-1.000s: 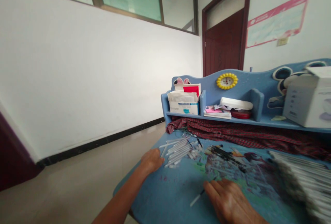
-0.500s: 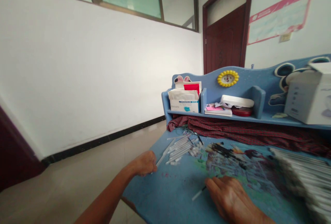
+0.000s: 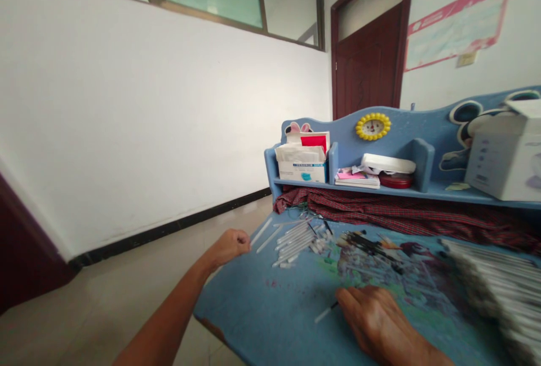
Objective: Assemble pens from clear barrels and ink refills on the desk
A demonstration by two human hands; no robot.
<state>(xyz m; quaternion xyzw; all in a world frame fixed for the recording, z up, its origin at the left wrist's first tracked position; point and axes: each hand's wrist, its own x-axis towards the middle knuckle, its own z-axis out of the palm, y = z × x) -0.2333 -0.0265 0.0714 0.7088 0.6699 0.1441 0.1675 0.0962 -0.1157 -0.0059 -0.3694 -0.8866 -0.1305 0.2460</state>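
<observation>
My left hand (image 3: 230,246) is closed at the desk's left edge. From its fingers a thin whitish stick (image 3: 262,230) points up and right. Beside it another whitish stick (image 3: 269,240) lies on the blue desk (image 3: 253,304), next to a pile of similar whitish sticks (image 3: 293,241). My right hand (image 3: 376,318) is closed low over the desk, pinching a thin stick with a dark part and a pale end (image 3: 324,314); its other end is hidden by the hand. Several black slender pieces (image 3: 372,249) lie beyond, on a paint-stained patch.
A large stack of whitish rods (image 3: 502,287), blurred, sits at the right. Behind runs a bunched red checked cloth (image 3: 380,211) under a blue shelf holding a carton (image 3: 302,172), papers (image 3: 357,180) and a white box (image 3: 507,157). A yellow clock (image 3: 373,126) is on the shelf's back.
My left hand has moved up and left, toward the desk edge, with a whitish stick. A separate stick now shows beside the pile. My right hand has hardly moved.
</observation>
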